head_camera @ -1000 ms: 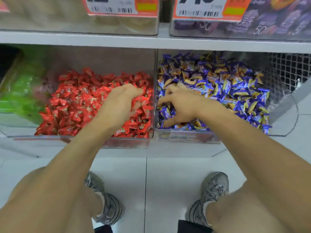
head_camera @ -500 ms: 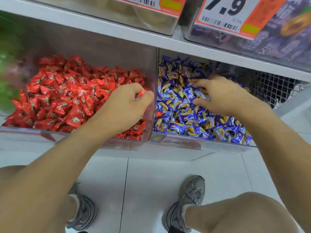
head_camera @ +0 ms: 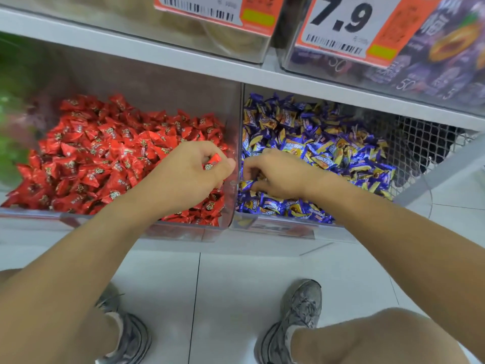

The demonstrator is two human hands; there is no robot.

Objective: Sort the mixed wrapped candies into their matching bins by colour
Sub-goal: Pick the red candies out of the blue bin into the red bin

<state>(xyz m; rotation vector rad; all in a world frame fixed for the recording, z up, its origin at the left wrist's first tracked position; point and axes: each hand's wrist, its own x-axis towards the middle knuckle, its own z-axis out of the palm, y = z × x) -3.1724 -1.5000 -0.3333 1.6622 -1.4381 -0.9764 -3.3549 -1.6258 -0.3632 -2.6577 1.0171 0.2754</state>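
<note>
A single head-worn wide-angle camera looks forward and steeply down from close above, onto two clear bins (head_camera: 231, 143) on a low shelf (head_camera: 162, 55), with the floor (head_camera: 223, 298) and shoes (head_camera: 296, 319) beneath.

Two clear plastic bins sit side by side on a low shelf, touching along a shared wall. The left bin (head_camera: 231, 122) is heaped with red wrapped candies (head_camera: 105, 158), shiny twist-end packets with a small gold-and-white mark, piled highest toward the back left. One red candy (head_camera: 212, 162) is lifted above the pile near the dividing wall, pinched in the left hand (head_camera: 194, 172). The right bin (head_camera: 270, 227) holds blue-purple wrapped candies (head_camera: 328, 148) with yellow-orange panels, lying jumbled at all angles; the right hand (head_camera: 278, 174) rests among them, fingers curled into the pile.
</note>
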